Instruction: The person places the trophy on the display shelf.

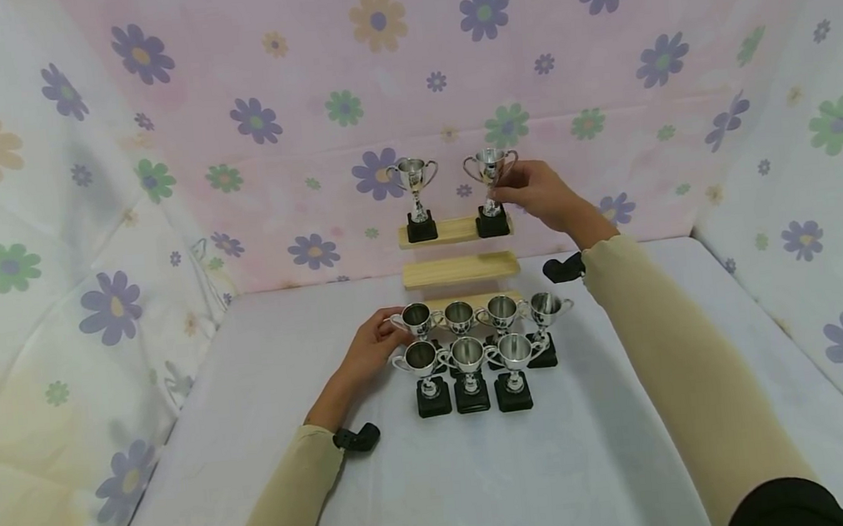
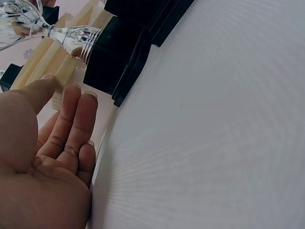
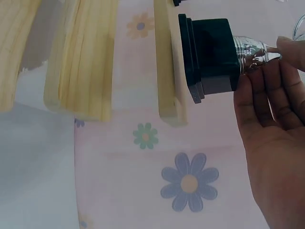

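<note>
My right hand [image 1: 539,192] pinches the stem of a small silver trophy cup [image 1: 490,165] between thumb and fingers. Its black base [image 3: 212,57] is at the right end of the top step [image 1: 450,231] of a wooden stand. A second trophy [image 1: 414,176] stands at that step's left end. Low at the stand's left side, my left hand [image 1: 370,347] has its fingers loosely extended. In the left wrist view, its thumb and fingertips are at the end of the wood [image 2: 66,71], close beside a trophy's black base [image 2: 114,57].
Several more two-handled trophies [image 1: 467,355] stand in two rows before the stand, partly hiding its lowest step [image 1: 473,301]. The middle step [image 1: 460,270] is bare wood. Behind hangs a flowered pink cloth [image 1: 310,197]; white cloth [image 1: 620,463] covers the table.
</note>
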Demonstrator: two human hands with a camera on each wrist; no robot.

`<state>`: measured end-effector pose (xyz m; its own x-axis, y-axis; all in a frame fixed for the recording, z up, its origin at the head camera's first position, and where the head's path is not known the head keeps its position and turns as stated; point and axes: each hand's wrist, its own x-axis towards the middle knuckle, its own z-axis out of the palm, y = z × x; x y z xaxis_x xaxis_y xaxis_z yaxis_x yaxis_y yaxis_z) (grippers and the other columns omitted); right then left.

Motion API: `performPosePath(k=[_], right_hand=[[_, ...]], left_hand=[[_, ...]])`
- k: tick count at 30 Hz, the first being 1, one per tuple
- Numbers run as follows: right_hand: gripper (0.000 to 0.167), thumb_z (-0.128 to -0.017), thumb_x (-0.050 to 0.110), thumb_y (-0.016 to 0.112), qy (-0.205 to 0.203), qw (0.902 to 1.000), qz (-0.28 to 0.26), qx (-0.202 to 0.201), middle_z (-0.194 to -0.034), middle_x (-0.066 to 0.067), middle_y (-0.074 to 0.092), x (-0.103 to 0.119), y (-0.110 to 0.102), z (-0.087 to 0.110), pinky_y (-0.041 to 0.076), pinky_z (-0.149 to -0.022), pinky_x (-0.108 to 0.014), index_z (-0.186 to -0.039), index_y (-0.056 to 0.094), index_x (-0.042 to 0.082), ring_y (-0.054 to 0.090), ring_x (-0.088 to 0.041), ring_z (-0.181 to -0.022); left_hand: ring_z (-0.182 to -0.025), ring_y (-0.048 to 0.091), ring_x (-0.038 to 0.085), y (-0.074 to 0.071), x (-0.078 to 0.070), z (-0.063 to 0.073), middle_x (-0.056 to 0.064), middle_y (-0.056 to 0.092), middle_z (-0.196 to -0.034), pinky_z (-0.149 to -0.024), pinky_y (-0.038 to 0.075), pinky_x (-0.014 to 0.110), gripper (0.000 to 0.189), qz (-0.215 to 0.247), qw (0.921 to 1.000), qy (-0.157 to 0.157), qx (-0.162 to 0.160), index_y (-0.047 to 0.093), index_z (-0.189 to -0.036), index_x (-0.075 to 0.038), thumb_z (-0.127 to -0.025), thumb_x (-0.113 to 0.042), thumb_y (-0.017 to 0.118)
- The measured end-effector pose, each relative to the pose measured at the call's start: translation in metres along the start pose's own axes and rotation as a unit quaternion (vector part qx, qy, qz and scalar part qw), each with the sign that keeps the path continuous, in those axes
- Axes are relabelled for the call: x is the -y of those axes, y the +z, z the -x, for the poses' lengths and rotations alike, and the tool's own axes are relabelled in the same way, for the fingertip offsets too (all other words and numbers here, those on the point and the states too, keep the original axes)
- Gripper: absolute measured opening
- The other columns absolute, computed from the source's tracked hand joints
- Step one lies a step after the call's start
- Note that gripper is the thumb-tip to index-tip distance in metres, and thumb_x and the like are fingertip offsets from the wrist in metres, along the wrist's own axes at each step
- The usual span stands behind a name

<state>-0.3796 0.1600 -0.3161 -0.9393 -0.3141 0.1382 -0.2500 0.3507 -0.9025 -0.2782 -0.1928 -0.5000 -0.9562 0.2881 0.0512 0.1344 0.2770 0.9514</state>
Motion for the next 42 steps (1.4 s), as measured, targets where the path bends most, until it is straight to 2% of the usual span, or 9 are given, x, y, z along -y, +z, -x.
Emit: performPosePath(k=[2,5,11,21,26,31,42], right_hand=[[0.032,-0.106,0.018,0.067,0.002,0.9999,-0.01,0.0,-0.123,-0.011,0.065,0.003,0.005,-0.002,0.044,-0.109,-0.048,-0.13,0.062,-0.003,0.057,-0.028,-0.12],[0.032,-0.106,0.014,0.067,0.001,0.9997,-0.023,0.0,-0.124,-0.013,0.064,0.004,0.011,-0.006,0.04,-0.115,-0.054,-0.13,0.062,-0.005,0.058,-0.029,-0.122],[0.028,-0.105,0.011,0.067,0.001,0.9991,-0.042,-0.001,-0.123,-0.014,0.064,0.004,0.025,-0.015,0.042,-0.113,-0.055,-0.128,0.063,-0.005,0.059,-0.027,-0.117],[0.03,-0.106,0.013,0.067,0.004,0.9989,-0.047,0.001,-0.126,-0.016,0.063,0.007,0.041,-0.021,0.042,-0.112,-0.055,-0.13,0.064,-0.004,0.058,-0.031,-0.121],[0.03,-0.106,0.013,0.066,0.013,0.9983,-0.056,0.001,-0.127,-0.017,0.062,0.009,0.045,-0.021,0.041,-0.113,-0.055,-0.13,0.062,-0.005,0.057,-0.032,-0.122],[0.031,-0.107,0.013,0.065,0.014,0.9983,-0.056,-0.006,-0.129,-0.019,0.061,0.008,0.048,-0.024,0.041,-0.115,-0.054,-0.131,0.061,-0.006,0.056,-0.033,-0.125],[0.023,-0.107,0.008,0.063,0.005,0.9969,-0.077,-0.015,-0.127,-0.017,0.06,0.007,0.053,-0.027,0.042,-0.115,-0.052,-0.125,0.06,-0.005,0.057,-0.032,-0.123]], left_hand=[[-0.107,0.076,0.025,-0.001,0.0,0.0,0.017,0.077,-0.117,-0.105,0.05,0.041,0.045,-0.002,1.0,0.0,0.0,0.051,-0.151,-0.007,-0.107,-0.009,0.061],[-0.108,0.075,0.025,-0.001,0.001,0.0,0.016,0.077,-0.117,-0.105,0.05,0.041,0.045,-0.003,1.0,-0.001,0.0,0.051,-0.151,-0.007,-0.107,-0.01,0.061],[-0.107,0.075,0.026,-0.001,0.003,0.0,0.017,0.077,-0.115,-0.106,0.05,0.043,0.046,0.001,1.0,-0.002,-0.002,0.051,-0.151,-0.006,-0.107,-0.009,0.062],[-0.103,0.076,0.022,-0.001,-0.001,-0.001,0.02,0.076,-0.115,-0.105,0.05,0.044,0.047,-0.004,1.0,-0.001,0.0,0.048,-0.153,0.001,-0.107,-0.005,0.058],[-0.099,0.075,0.016,-0.001,0.0,-0.001,0.017,0.077,-0.113,-0.104,0.05,0.043,0.048,-0.002,1.0,-0.004,-0.003,0.048,-0.154,-0.003,-0.107,-0.007,0.059],[-0.101,0.075,0.018,0.001,0.001,-0.001,0.015,0.078,-0.112,-0.105,0.049,0.043,0.047,-0.007,1.0,-0.003,-0.006,0.05,-0.152,-0.006,-0.107,-0.008,0.061],[-0.098,0.076,0.018,0.0,0.001,0.0,0.017,0.078,-0.113,-0.096,0.051,0.029,0.043,-0.002,1.0,0.009,-0.001,0.052,-0.15,-0.004,-0.108,-0.007,0.059]])
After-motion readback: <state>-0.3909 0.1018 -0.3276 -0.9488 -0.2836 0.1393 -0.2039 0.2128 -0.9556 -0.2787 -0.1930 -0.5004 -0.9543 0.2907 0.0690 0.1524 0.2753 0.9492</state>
